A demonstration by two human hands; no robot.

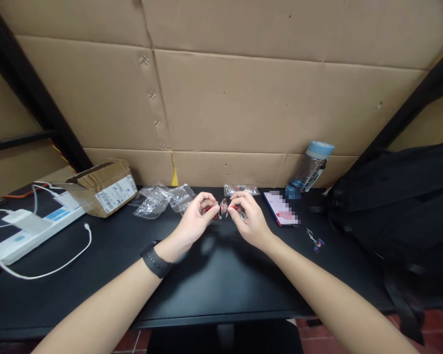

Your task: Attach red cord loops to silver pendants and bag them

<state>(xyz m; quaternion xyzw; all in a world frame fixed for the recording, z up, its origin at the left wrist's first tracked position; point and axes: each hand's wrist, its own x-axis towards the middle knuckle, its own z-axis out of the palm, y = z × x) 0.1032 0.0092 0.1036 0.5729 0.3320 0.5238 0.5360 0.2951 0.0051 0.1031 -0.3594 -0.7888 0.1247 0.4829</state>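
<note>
Above the black desk, a small shiny item with red parts [223, 209] spans the gap between my two hands. Its middle looks silvery and curved; its exact kind is too small to make out. My left hand [197, 220], with a black watch on the wrist, pinches its left red part between thumb and fingers. Closed on the red part at the other side is my right hand [250, 220]. Fingers hide both ends of the item. Just behind my hands lies a flat clear packet [241, 190] with red and shiny pieces inside.
Crumpled clear bags [153, 200] and an open cardboard box [109, 189] lie left, beside a white power strip [40, 233] with cables. Rightward are a phone [280, 209], a keyring charm [318, 245], a blue-lidded bottle [310, 169] and a black backpack [398, 211]. Cardboard panels [243, 103] stand behind.
</note>
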